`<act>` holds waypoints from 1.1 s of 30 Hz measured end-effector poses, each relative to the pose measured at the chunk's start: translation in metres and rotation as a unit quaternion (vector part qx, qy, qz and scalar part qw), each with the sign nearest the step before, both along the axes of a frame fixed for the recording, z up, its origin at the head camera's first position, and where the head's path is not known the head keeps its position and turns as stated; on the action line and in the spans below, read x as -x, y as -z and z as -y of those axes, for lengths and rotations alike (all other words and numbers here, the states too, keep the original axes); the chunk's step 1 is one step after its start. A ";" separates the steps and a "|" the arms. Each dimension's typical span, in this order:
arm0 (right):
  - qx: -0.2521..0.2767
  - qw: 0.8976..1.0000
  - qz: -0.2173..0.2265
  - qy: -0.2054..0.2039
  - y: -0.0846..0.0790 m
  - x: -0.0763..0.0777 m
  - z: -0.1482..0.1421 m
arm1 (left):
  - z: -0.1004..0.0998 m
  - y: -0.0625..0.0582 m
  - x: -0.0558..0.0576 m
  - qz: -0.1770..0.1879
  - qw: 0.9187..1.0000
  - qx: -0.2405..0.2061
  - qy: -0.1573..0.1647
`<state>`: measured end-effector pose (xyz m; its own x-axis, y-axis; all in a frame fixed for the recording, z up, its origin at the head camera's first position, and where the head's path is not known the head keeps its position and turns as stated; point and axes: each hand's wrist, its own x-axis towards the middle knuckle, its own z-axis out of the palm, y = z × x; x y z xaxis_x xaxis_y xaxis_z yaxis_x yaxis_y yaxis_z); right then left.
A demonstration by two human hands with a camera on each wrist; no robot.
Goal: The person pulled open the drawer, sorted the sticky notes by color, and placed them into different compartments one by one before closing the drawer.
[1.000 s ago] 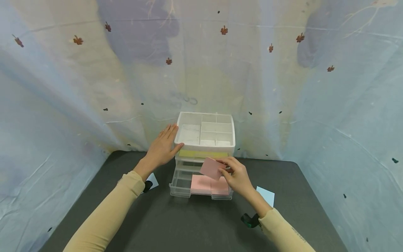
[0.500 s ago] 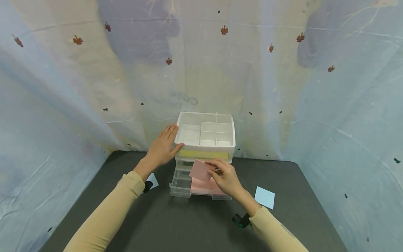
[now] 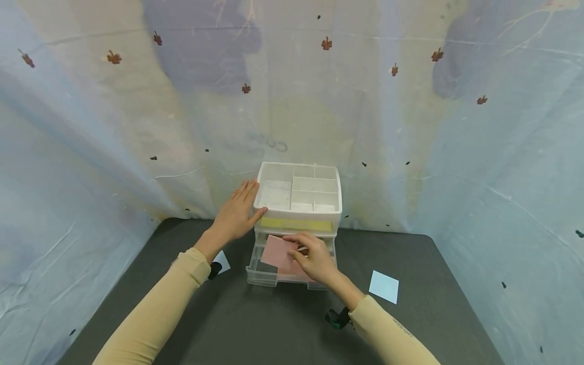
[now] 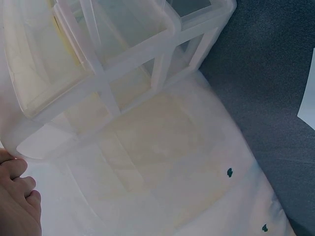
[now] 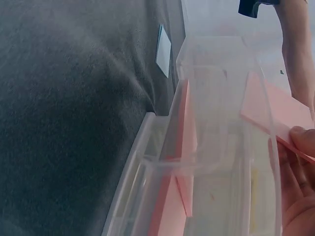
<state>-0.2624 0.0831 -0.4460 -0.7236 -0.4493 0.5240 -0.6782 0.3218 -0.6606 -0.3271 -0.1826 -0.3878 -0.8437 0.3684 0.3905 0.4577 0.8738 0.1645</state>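
A small white-topped plastic drawer organizer [image 3: 276, 196] stands on the dark table, its clear lower drawer [image 3: 261, 278] pulled out. My left hand [image 3: 234, 215] rests against the organizer's left side, fingers straight, thumb near the front rim. Over the drawer, my right hand [image 3: 315, 259] pinches a square pink sticky note pad [image 3: 276, 251] between thumb and fingers at its right edge. More pink note pads [image 5: 170, 206] lie inside the drawer, partly covered by the right hand in the head view. Something yellow [image 3: 296, 224] shows through the closed upper drawer.
One pale blue square note [image 3: 384, 287] lies on the table [image 3: 410, 263] to the right. Another blue note [image 3: 222, 261] is at the left, partly hidden by the left wrist's strap. Patterned cloth [image 3: 301, 116] hangs behind and at both sides. The organizer's top tray has several compartments.
My right hand has moved left and slightly down with the pink sticky note pad, from the drawer's right part to its left part. The left hand has stayed put.
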 end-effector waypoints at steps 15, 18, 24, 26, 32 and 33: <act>-0.060 0.991 0.116 -0.011 0.004 0.010 0.012 | -0.001 0.000 0.000 0.005 1.000 -0.003 0.000; -0.075 0.988 0.132 -0.018 0.004 0.013 0.014 | -0.001 0.000 0.000 0.005 1.000 -0.002 -0.002; -0.090 0.980 0.176 -0.038 0.006 0.022 0.016 | -0.001 0.000 0.000 0.005 1.000 0.000 -0.005; -0.089 0.977 0.187 -0.049 0.008 0.025 0.017 | -0.001 0.000 0.000 0.006 1.000 0.000 -0.005; -0.096 0.976 0.185 -0.061 0.014 0.032 0.021 | -0.001 -0.001 -0.002 0.010 1.000 -0.003 -0.004; -0.099 0.976 0.183 -0.058 0.014 0.033 0.022 | 0.000 0.000 -0.002 0.009 1.000 -0.003 -0.004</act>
